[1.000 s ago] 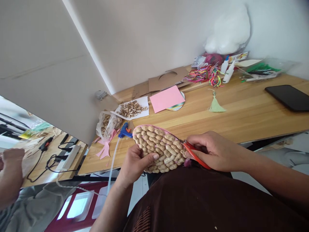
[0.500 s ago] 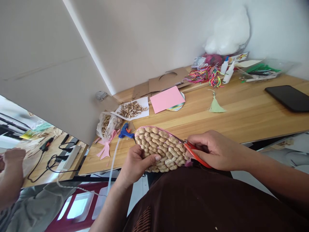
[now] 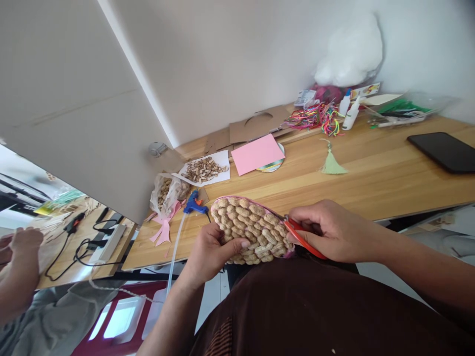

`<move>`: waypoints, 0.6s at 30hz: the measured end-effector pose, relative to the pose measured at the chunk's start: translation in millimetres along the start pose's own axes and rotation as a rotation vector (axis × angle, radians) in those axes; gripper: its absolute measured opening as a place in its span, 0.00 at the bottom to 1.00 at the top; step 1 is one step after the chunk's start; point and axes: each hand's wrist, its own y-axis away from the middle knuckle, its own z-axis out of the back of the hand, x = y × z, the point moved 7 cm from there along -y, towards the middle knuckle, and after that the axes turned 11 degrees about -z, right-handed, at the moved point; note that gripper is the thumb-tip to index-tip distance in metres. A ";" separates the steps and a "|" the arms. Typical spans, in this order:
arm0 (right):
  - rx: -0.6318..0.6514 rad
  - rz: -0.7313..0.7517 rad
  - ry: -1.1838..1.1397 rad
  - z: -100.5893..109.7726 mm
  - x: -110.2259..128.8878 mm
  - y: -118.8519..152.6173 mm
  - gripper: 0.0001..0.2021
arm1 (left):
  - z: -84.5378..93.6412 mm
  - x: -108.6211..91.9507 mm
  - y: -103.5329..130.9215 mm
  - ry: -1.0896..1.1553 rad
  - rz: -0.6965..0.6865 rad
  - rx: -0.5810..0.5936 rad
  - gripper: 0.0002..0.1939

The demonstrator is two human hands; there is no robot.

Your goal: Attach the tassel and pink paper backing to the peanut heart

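A rounded piece covered in rows of peanuts (image 3: 247, 222), with a pink edge, is held over the front of the table. My left hand (image 3: 213, 249) grips its lower left side, thumb lying on the peanuts and fingers hidden behind. In my right hand (image 3: 326, 230) is a pair of scissors (image 3: 304, 241) with orange-red handles. Their blades lie along the pink upper right edge of the piece, partly hidden by it. A blue glue gun (image 3: 195, 202) with a long clear glue stick rests just left of the piece.
Behind lie a pink sheet (image 3: 256, 154), a paper with shell bits (image 3: 206, 169) and a bag of peanuts (image 3: 163, 193). Farther right are colourful strings (image 3: 315, 118), glue bottles (image 3: 351, 112), a green tassel (image 3: 330, 162) and a black phone (image 3: 443, 151). A co-worker's hand (image 3: 25, 242) shows at far left.
The peanut-covered piece has shifted slightly right and tilted a little. Both hands keep their grip, and the scissors stay at its upper right edge.
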 end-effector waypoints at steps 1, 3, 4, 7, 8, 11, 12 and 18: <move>0.003 0.003 0.002 0.0 0.8 -0.1 0.18 | -0.1 0.1 -0.2 -0.004 -0.003 0.005 0.15; 0.004 0.010 0.013 0.6 2.9 -0.3 0.18 | -1.0 0.3 -0.4 -0.007 -0.003 0.020 0.15; 0.002 0.014 0.018 1.2 3.9 -0.3 0.18 | -1.7 0.2 -0.4 -0.007 -0.002 0.028 0.15; -0.010 0.028 0.024 2.9 5.2 0.7 0.18 | -2.8 -1.1 -0.6 -0.017 -0.005 0.039 0.15; -0.016 0.031 0.024 3.2 5.1 1.2 0.18 | -2.9 -1.5 -0.7 -0.022 -0.004 0.039 0.15; -0.030 0.031 0.023 3.3 3.6 1.7 0.18 | -1.6 -1.6 -1.3 -0.044 0.003 0.022 0.17; -0.029 0.025 0.022 2.9 3.1 1.5 0.17 | -1.2 -1.4 -1.5 -0.049 0.006 0.015 0.17; -0.025 -0.005 0.001 5.1 5.6 0.0 0.16 | -6.4 0.1 -2.0 -0.041 0.040 0.054 0.18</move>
